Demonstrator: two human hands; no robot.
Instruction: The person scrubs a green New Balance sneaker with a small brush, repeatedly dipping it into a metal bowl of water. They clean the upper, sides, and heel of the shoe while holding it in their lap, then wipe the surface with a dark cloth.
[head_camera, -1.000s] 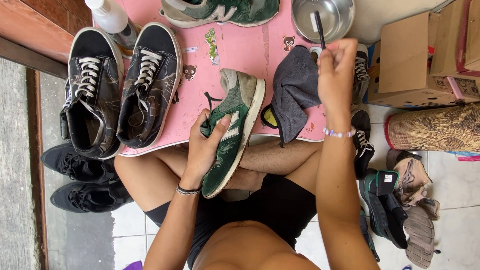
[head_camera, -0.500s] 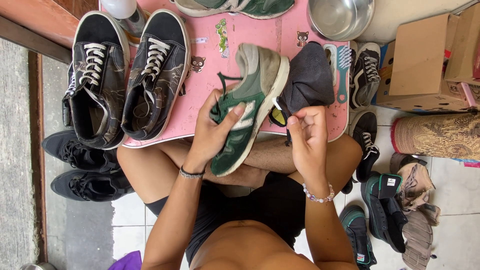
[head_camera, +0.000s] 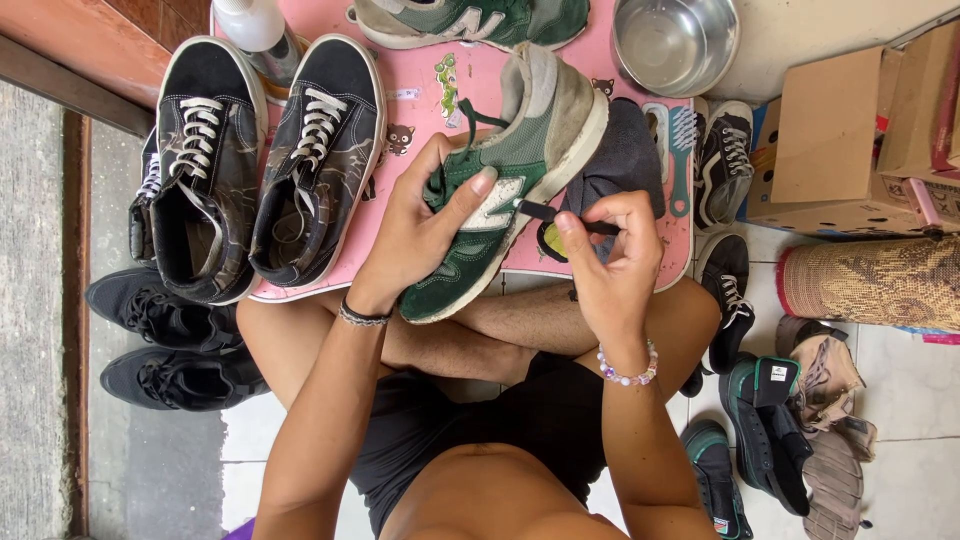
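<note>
Holding green sneaker (head_camera: 500, 190) tilted on its side over near edge of pink surface (head_camera: 420, 100), toe toward lap, heel toward far side. Left hand (head_camera: 420, 230) wrapping around upper, fingers closed over laces and tongue, thumb lying across side panel. Right hand (head_camera: 610, 260) pinching a thin dark brush handle (head_camera: 560, 214) between thumb and fingertips, tip touching sole edge near midfoot; bristle end too small to make out.

Judgement on doing step well: keeping left grip firm so shoe is not rolling; working tip along seam between sole and upper in short strokes; keeping pressure light on suede panel.

Lying under and behind shoe: dark grey cloth (head_camera: 620, 160). Resting on surface: pair of black high-tops (head_camera: 260, 170), matching green sneaker (head_camera: 470, 20) at far edge, steel bowl (head_camera: 675, 40), white bottle (head_camera: 250, 20), teal brush (head_camera: 682, 150) just beside cloth.

Sitting cross-legged on tiled floor. Lying around: black shoes (head_camera: 165, 340) at left, more shoes (head_camera: 770, 420) at right, cardboard boxes (head_camera: 850, 130), rolled woven mat (head_camera: 880, 280).
</note>
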